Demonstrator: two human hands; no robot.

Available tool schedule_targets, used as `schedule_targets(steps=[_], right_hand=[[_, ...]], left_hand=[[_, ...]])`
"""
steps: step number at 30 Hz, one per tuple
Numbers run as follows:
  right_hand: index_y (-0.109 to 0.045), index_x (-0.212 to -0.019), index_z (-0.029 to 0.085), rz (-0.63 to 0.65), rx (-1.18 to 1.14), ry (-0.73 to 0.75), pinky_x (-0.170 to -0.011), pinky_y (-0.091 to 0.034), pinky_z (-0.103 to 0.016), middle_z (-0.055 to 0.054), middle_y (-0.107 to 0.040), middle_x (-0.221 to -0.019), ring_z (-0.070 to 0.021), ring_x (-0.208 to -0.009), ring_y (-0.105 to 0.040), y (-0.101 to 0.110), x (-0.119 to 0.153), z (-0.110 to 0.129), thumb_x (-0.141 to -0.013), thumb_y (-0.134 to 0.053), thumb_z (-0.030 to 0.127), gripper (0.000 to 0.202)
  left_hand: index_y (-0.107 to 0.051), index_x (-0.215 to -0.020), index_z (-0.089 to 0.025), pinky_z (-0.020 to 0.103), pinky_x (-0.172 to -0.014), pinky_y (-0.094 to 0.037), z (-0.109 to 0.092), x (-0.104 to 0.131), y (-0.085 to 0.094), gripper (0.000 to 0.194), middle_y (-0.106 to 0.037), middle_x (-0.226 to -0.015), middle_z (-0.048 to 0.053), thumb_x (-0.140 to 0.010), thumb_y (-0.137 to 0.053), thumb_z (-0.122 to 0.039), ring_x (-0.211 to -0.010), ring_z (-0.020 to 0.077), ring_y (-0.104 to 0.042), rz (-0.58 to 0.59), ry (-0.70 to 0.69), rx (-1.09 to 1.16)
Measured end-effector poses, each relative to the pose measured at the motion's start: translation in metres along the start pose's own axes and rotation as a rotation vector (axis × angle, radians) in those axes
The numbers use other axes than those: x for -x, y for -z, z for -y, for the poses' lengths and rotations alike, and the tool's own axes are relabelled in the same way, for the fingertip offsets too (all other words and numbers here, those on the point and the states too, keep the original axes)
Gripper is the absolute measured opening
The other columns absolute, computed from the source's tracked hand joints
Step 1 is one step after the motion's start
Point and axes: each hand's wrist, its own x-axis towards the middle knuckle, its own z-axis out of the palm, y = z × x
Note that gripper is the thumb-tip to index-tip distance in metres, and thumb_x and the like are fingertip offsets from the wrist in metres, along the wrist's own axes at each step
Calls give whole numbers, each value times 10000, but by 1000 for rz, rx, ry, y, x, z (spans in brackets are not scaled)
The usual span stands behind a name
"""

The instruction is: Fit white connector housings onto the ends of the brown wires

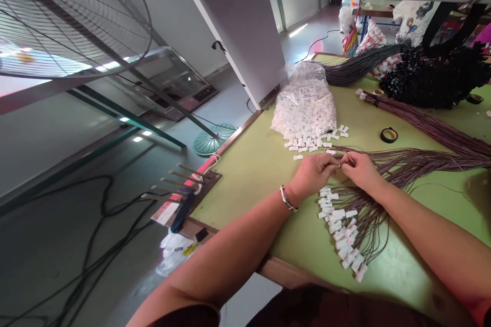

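Note:
My left hand (pixel 315 172) and my right hand (pixel 358 167) meet fingertip to fingertip over the green table. The left is pinched on a small white connector, mostly hidden by the fingers. My right hand is closed on a thin brown wire from the spread wire bundle (pixel 418 163). Below the hands lies a staggered row of white connectors (pixel 343 235) fitted on wire ends. Just beyond the hands, loose white connectors (pixel 307 143) are scattered in front of a clear plastic bag (pixel 305 102) full of more of them.
A roll of black tape (pixel 388 135) lies right of the bag. Another brown wire bundle (pixel 422 117) and a black heap of wires (pixel 433 76) lie farther back. A pronged metal rack (pixel 180 184) is fixed at the table's left edge. A large fan (pixel 76 20) stands at left.

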Motion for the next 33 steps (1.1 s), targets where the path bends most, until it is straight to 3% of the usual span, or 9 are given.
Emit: schedule_targets(steps=[6,10,13,15,18,21,23,28,33], right_hand=[[-525,-585,175,7,-39,20,-482,-298,-226,47,-429,-504,-85,-492,-353,4,0,-1,-687,-559,304,167],[-604,-693,165,-51,-200,-32,-509,-378,-236,-1,-573,-612,-100,-531,-464,5,0,-2,-719,-609,400,237],[-637,-848,157,54,-292,-105,-429,-326,-217,20,-573,-586,-69,-434,-394,6,0,-2,-691,-656,428,314],[-646,-896,149,122,-305,-105,-400,-280,-207,39,-554,-561,-52,-407,-345,7,0,-1,-665,-687,412,353],[-651,-912,145,146,-347,-101,-418,-309,-210,17,-591,-606,-62,-433,-399,6,0,-2,-673,-671,415,361],[-639,-936,156,134,-340,-122,-438,-329,-222,-5,-634,-643,-77,-447,-429,4,-1,-4,-691,-637,402,347],[-631,-841,158,91,-282,-118,-440,-306,-222,-3,-629,-622,-78,-447,-408,1,-1,-5,-695,-618,365,254],[-539,-625,175,-7,-136,-31,-483,-299,-226,48,-476,-510,-87,-487,-379,-4,1,-4,-676,-542,248,89],[-524,-592,171,-37,-23,31,-511,-319,-223,42,-443,-535,-92,-528,-375,-7,3,1,-663,-532,230,93]], left_hand=[[-650,-715,-161,216,-550,-455,4,1,12,74,-633,-635,5,-751,-589,-181,-565,106,-561,20,99,74],[-694,-687,-169,197,-501,-445,-6,5,26,75,-654,-613,8,-718,-625,-168,-521,102,-563,340,40,53],[-739,-795,-201,217,-599,-511,-21,7,36,133,-716,-773,45,-725,-634,-156,-651,139,-641,654,-130,206],[-745,-848,-217,247,-695,-537,-27,8,47,158,-725,-877,67,-754,-624,-178,-761,169,-668,761,-173,321],[-743,-822,-210,271,-685,-538,-21,6,66,125,-723,-827,73,-756,-643,-244,-731,176,-670,625,-13,314],[-714,-784,-171,261,-525,-481,-1,2,70,142,-653,-617,44,-754,-627,-278,-512,134,-571,127,279,94],[-695,-821,-164,260,-542,-461,12,-2,60,142,-637,-659,38,-746,-615,-254,-533,130,-544,-32,314,-82],[-684,-877,-166,305,-705,-451,21,-9,33,171,-592,-766,62,-735,-599,-210,-731,190,-548,30,197,-400],[-654,-823,-173,277,-621,-423,16,-8,46,156,-572,-678,22,-681,-593,-158,-659,167,-528,100,290,-424]])
